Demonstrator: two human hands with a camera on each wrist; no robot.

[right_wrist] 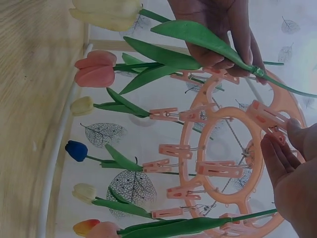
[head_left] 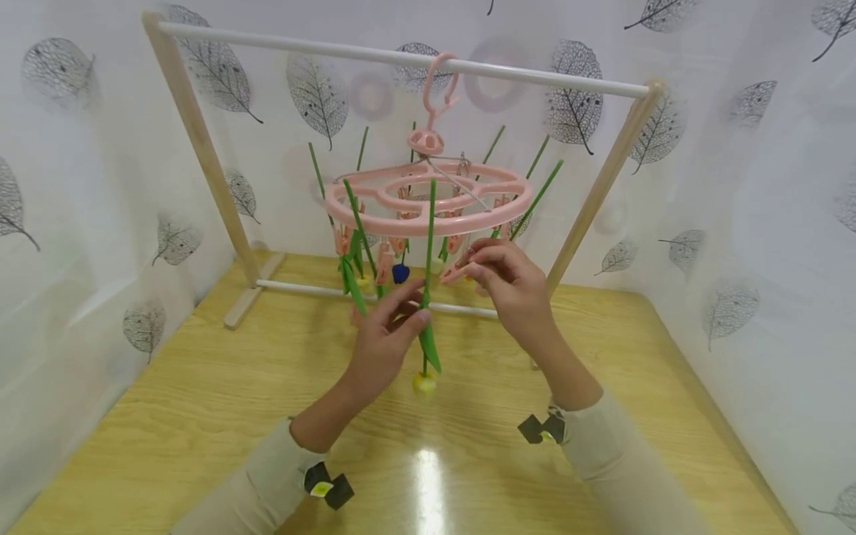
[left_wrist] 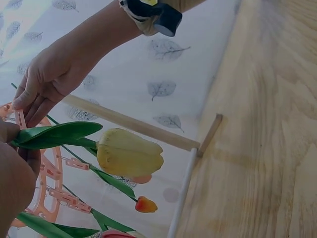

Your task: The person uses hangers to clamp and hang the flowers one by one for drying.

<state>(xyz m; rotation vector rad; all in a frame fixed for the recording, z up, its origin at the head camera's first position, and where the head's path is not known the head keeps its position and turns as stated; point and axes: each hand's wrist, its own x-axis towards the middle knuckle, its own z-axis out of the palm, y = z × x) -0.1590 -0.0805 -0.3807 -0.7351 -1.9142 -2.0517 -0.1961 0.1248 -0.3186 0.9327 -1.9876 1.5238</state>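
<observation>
My left hand [head_left: 386, 338] holds a pale yellow artificial tulip [left_wrist: 130, 152] by its green stem, with the bloom hanging down. In the right wrist view, the stem [right_wrist: 277, 82] runs past the fingers toward the hanger. My right hand [head_left: 513, 290] pinches a pink clothespin [right_wrist: 270, 121] between thumb and fingers, just right of that stem. Above both hands hangs the round pink clip hanger [head_left: 428, 225]. Other clothespins on it grip tulips upside down, among them a blue tulip [right_wrist: 76, 150] and a pink tulip [right_wrist: 95, 68].
The hanger's hook is over the white top rod [head_left: 321, 49] of a stand with wooden legs [head_left: 200, 148]. A lower white rod [head_left: 307, 287] crosses near the wooden tabletop [head_left: 200, 416]. Behind hangs a leaf-print curtain [head_left: 267, 74].
</observation>
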